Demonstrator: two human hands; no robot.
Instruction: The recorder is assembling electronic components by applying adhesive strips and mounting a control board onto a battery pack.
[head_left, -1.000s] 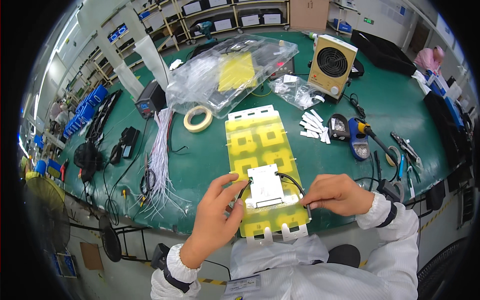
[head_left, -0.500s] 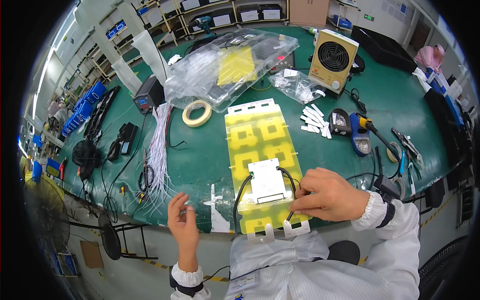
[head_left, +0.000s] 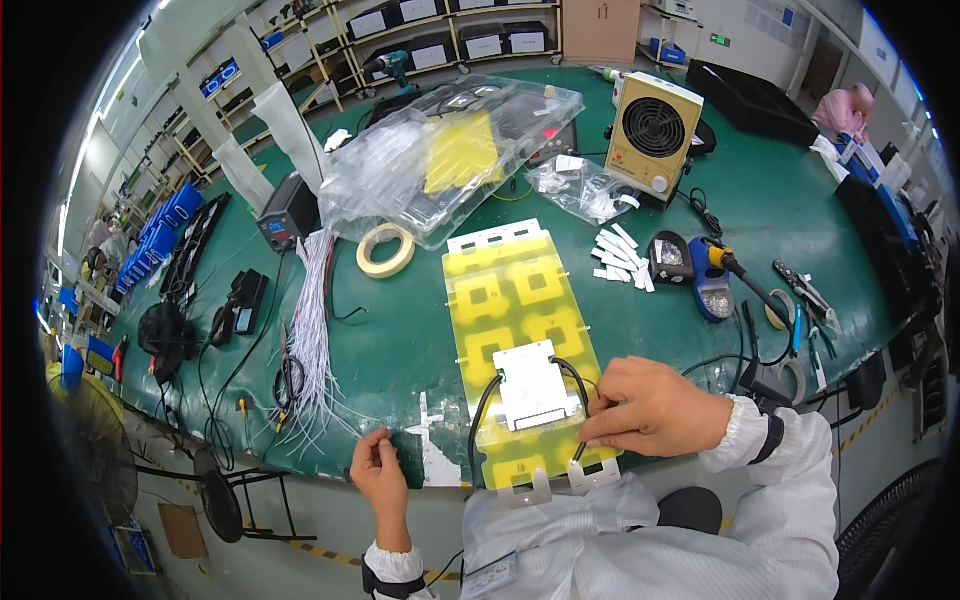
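A yellow, clear-wrapped battery pack (head_left: pixel 478 323) with white metal end brackets lies at the table's front edge. A white circuit board module (head_left: pixel 533 388) sits on its near half, and black cables bend down on both sides. At the module's right, my right hand (head_left: pixel 655 405) pinches the right black cable (head_left: pixel 570 372); its fingers hide part of it, and the lower end shows below them. To the left of the pack, my left hand (head_left: pixel 380 472) is at the table edge, fingertips drawn together, with nothing visible in them.
White wires (head_left: pixel 313 350) and scissors (head_left: pixel 289 378) lie left, below a tape roll (head_left: pixel 386 250). Plastic trays (head_left: pixel 390 180) are piled at the back. A fan unit (head_left: pixel 655 135), white strips (head_left: pixel 620 255), a soldering iron holder (head_left: pixel 712 290) and pliers (head_left: pixel 805 288) stand or lie right.
My left hand has moved down and its fingers have closed together. The right hand stays on the cable. The whole view has shifted slightly, with the pack lower in it.
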